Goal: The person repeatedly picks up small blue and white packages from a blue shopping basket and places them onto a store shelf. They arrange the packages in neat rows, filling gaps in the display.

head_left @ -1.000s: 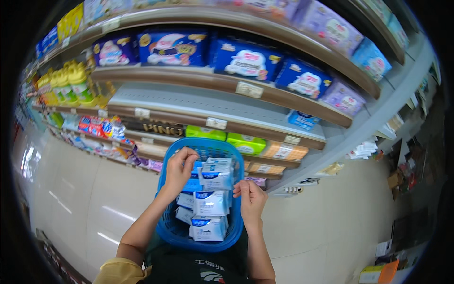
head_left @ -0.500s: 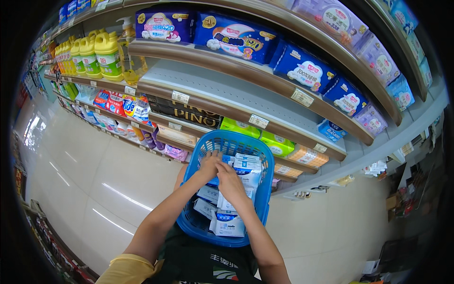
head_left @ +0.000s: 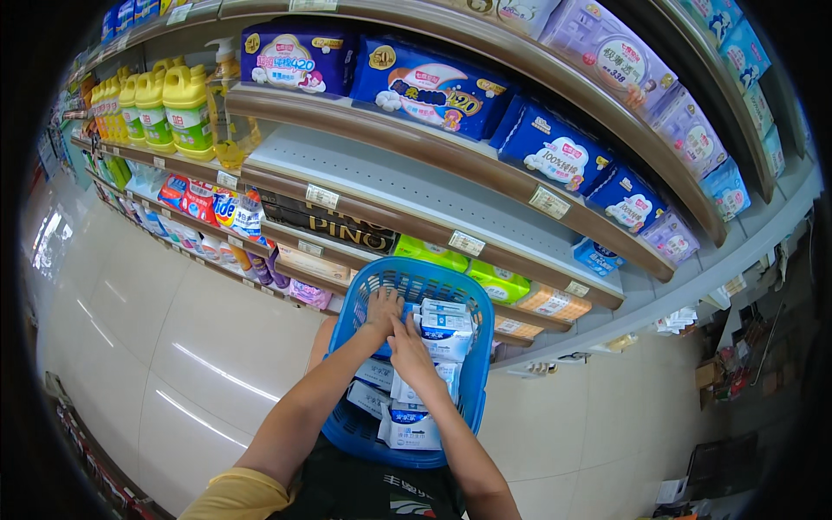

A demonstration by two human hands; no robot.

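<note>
A blue plastic basket (head_left: 482,347) sits in front of my body, its far end close to the shelves. Inside it lie several small white-and-blue packs (head_left: 446,336), stacked along the right and near sides. My left hand (head_left: 384,310) reaches into the far left part, fingers stretched and slightly apart. Close against it, my right hand (head_left: 413,351) points its straightened fingers toward the left one. Both rest over a blue pack (head_left: 408,309), mostly covered by them. Their fingertips are partly hidden. Another white pack (head_left: 411,429) lies at the near end.
Shelves ahead hold large blue packs (head_left: 431,88), purple packs (head_left: 611,50) and yellow jugs (head_left: 185,113). Green packs (head_left: 498,283) sit on a lower shelf just beyond the basket. A shiny tiled floor (head_left: 147,338) spreads to the left, and boxes (head_left: 709,374) stand far right.
The basket, with both hands in it, now appears slightly lower and to the left. The shelves also shift slightly in view. My hands keep nearly the same place over the packs.
</note>
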